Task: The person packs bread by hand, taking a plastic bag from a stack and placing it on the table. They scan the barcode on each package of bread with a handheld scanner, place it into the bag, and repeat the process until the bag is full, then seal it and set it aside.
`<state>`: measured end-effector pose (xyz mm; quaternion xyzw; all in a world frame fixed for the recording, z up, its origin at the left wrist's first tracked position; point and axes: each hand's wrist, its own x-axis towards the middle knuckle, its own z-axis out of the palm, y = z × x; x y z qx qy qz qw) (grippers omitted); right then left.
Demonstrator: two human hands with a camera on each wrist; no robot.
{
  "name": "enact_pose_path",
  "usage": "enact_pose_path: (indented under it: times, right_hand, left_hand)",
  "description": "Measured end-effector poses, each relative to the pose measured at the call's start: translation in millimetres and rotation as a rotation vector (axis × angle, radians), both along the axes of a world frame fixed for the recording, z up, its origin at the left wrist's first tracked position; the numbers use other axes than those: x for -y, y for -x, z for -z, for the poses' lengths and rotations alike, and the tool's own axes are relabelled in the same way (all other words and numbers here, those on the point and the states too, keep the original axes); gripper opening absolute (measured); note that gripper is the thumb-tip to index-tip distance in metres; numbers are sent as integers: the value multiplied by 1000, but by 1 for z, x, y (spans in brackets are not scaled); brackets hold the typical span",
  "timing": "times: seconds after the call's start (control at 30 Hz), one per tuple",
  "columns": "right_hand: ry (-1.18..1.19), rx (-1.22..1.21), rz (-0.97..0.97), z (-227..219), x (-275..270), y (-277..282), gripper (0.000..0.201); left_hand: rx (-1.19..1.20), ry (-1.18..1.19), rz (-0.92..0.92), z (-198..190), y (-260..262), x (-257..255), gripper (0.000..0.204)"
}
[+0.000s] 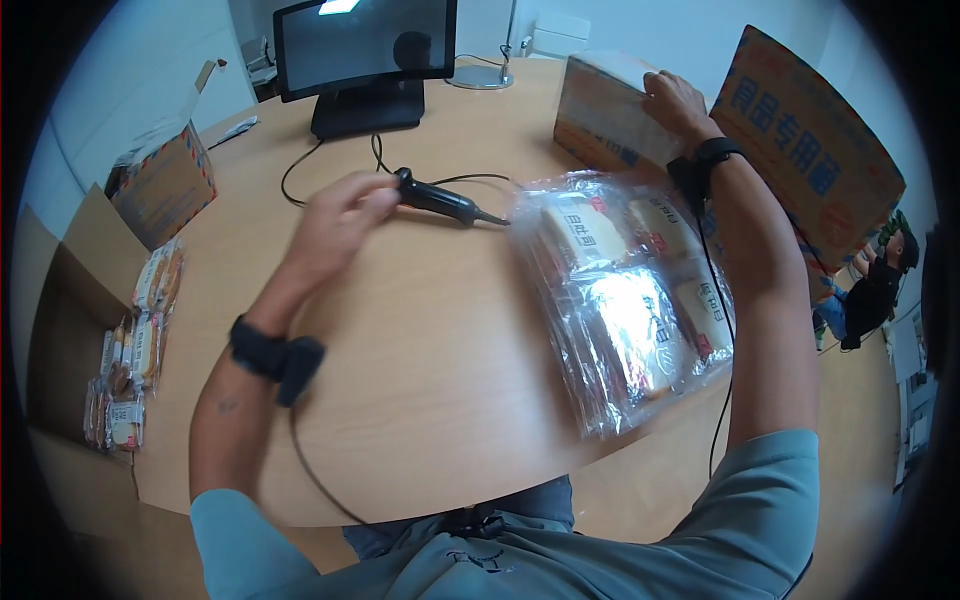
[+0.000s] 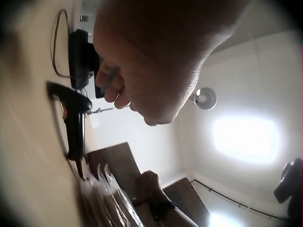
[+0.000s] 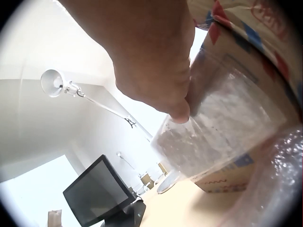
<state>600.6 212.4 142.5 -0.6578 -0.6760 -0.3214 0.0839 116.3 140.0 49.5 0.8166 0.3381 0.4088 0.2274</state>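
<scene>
Nearest, a clear, crinkled plastic bag of packed white bread (image 1: pixel 580 350) is laid by the right near edge of the worktop (image 1: pixel 420 400); if knocked, it could be tipped off. Farther left, a black pistol-shaped scanner (image 1: pixel 437 200) is approached by the loosely curled, unloaded left hand (image 1: pixel 345 220); its cord could be snagged on the bag. Beyond, a brown cardboard box (image 1: pixel 600 115) is gripped along its top by the right hand (image 1: pixel 675 100); by a hard tug, the bag could be shoved.

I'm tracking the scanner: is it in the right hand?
No, the scanner lies on the table near the left hand, while the right hand grips a box.
</scene>
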Motion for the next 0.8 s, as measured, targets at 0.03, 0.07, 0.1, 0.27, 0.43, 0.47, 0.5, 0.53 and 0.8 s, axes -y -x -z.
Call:
enact_pose_path:
  times: [0.03, 0.07, 0.1, 0.27, 0.43, 0.47, 0.5, 0.53, 0.8]
  right_hand:
    - [-11, -59, 38, -1, 2, 2, 23]
    - [-22, -118, 77, -3, 3, 4, 24]
    - [16, -121, 130, -6, 2, 5, 26]
    - [53, -161, 237, -16, -1, 12, 29]
    - [59, -173, 280, -21, 1, 14, 30]
    - [56, -168, 277, -20, 1, 12, 30]
    - [58, -183, 283, -18, 0, 11, 30]
    - [58, -198, 289, -21, 4, 17, 30]
    - [100, -243, 343, -23, -1, 23, 32]
  left_hand:
    - [8, -48, -86, 7, 26, -3, 34]
    - [47, 10, -158, 13, 52, -5, 34]
    - [85, 69, -228, 20, 74, -5, 34]
    - [220, 192, -381, 56, 133, 21, 32]
    - [342, 307, -337, 80, 135, 31, 30]
    - [316, 293, -325, 84, 134, 30, 29]
    - [289, 277, -313, 86, 132, 29, 29]
    - [294, 272, -314, 86, 131, 29, 29]
    - [322, 313, -285, 91, 131, 27, 26]
